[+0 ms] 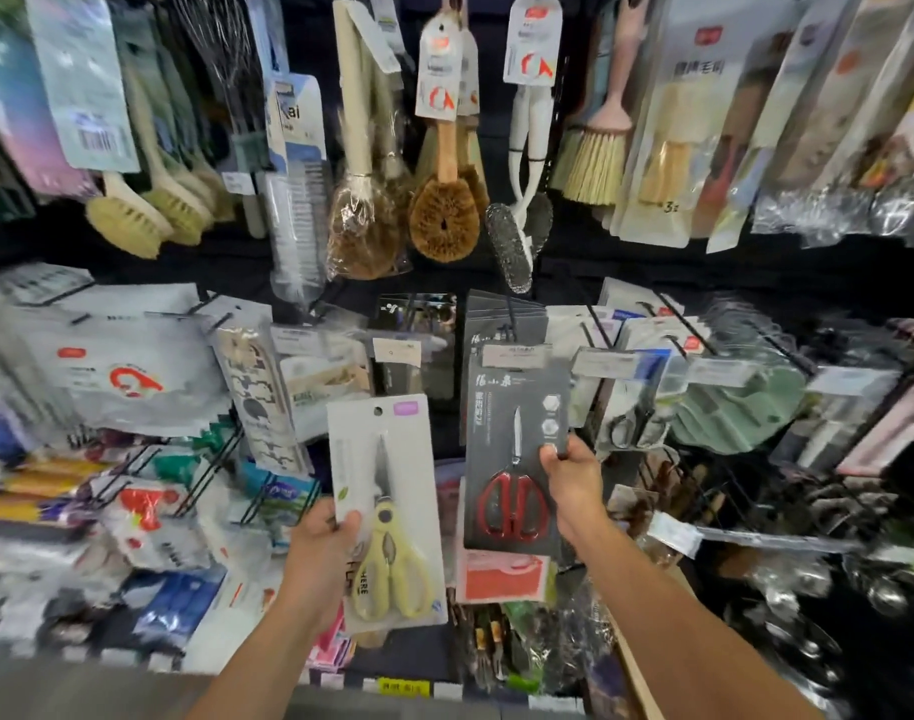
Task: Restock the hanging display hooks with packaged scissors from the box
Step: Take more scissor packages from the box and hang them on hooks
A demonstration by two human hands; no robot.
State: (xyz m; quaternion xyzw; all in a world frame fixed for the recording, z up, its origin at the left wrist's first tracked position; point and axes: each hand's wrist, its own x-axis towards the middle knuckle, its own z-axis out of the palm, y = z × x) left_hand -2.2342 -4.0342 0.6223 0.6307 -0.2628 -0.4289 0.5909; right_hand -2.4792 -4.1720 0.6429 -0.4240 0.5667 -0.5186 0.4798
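Observation:
My left hand (326, 537) grips the left edge of a white card pack of yellow-handled scissors (392, 517), held upright in front of the display. My right hand (569, 475) pinches the right edge of a dark grey pack of red-handled scissors (514, 459). That pack hangs at the front of a hook (509, 309) with several identical dark packs behind it. A cardboard box edge (639, 662) shows at the lower right beside my right forearm; what it holds is hidden.
Brushes (444, 210) and scrubbers hang on the upper row. Packaged goods fill hooks left and right of the scissors, with price tags (397, 350) on the hook ends. More packs crowd the lower rows and a shelf edge (402, 685).

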